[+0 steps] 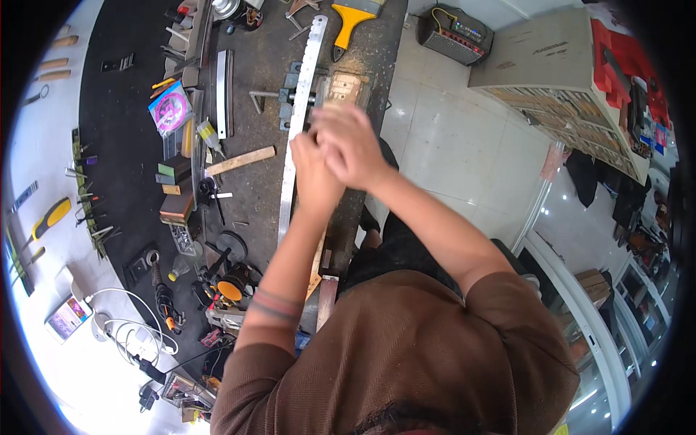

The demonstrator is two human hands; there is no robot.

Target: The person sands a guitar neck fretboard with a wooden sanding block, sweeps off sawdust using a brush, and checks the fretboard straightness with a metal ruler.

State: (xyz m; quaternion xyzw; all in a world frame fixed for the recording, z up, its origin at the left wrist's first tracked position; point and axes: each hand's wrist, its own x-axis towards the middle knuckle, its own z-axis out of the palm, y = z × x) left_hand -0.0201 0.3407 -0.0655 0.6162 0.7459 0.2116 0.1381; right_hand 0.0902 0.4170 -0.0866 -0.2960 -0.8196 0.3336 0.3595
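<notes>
My left hand (313, 161) is closed, its fingers curled beside a long silver notched straightedge (309, 69) on the dark workbench. What it grips, if anything, is hidden. Over and against it lies my right hand (353, 147), its fingers smeared by motion. Just beyond the hands is a light wooden piece (344, 88) with several holes, beside the jaws of a bench vise (286, 112). Both hands hide the middle of this area.
A yellow-handled brush (351, 23) lies at the bench's far end among sawdust. To the left are a wooden stick (241, 160), a flat metal bar (225, 94), a small bottle (209, 135) and a phone (69, 319). An amplifier (455, 36) stands on the tiled floor.
</notes>
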